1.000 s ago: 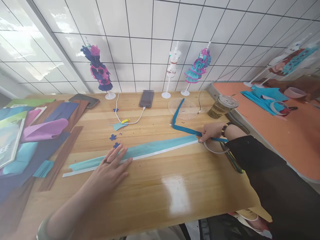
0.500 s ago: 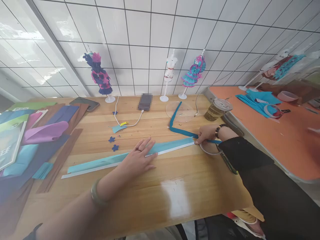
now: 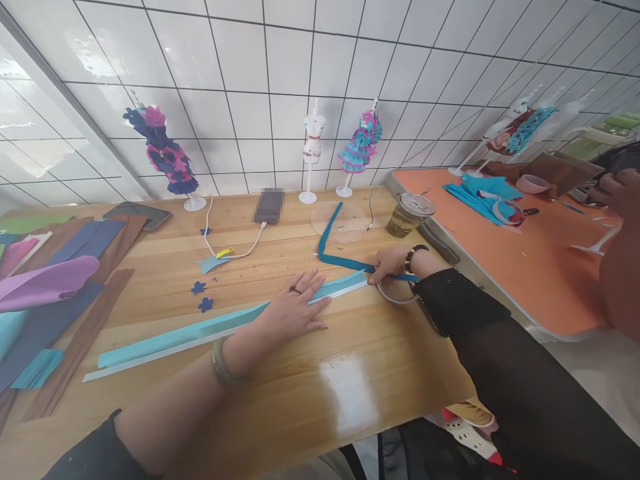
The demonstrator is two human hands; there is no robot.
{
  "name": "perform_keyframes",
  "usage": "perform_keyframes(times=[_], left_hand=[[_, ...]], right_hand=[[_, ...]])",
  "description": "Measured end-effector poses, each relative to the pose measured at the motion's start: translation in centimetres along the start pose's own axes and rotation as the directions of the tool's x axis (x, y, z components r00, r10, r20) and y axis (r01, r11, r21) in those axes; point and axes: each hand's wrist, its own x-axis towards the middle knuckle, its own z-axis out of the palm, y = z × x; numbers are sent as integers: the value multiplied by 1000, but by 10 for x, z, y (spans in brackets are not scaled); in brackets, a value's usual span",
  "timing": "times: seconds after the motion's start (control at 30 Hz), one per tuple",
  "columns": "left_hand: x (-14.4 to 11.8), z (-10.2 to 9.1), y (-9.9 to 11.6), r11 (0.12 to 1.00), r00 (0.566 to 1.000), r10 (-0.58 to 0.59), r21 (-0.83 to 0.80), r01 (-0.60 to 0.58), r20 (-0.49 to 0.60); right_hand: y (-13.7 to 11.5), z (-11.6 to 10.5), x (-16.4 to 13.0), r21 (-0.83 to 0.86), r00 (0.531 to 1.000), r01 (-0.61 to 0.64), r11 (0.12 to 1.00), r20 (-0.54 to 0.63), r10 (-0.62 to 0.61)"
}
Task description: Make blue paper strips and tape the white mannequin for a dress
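A long light blue strip, paper or fabric, lies slantwise on the wooden table with white tape along its near edge. My left hand rests flat on the strip, fingers spread, close to its right end. At that end, my right hand has thumb and fingers pinched on the white tape. The clear tape roll is just below the right hand, partly covered. A darker blue folded strip runs behind it and passes under the right hand.
Sheets of coloured material lie at left. Small blue flowers, a cabled phone-like device and a lidded cup sit around the work. Little dressed mannequins line the wall. Another person's hand is over the orange table.
My left hand has slid rightward along the light blue strip, nearer its right end. My right hand stays at that end. The view has swung right, bringing another person's hand into sight.
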Motion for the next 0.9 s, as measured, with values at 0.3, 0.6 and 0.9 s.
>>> perform_keyframes(times=[0.3,0.6,0.9], left_hand=[[36,9,1,1000,1000,12,-5,-12,-6],[78,25,11,1000,998,-7,-9,6,-59],[98,26,20,999,997,4,47,-1,-79]], right_hand=[[1,2,0,47,1000,5,999,-10,-4],[6,4,2,86,1000,-14,996,-4,15],[11,5,7,98,999,-35,995,6,34]])
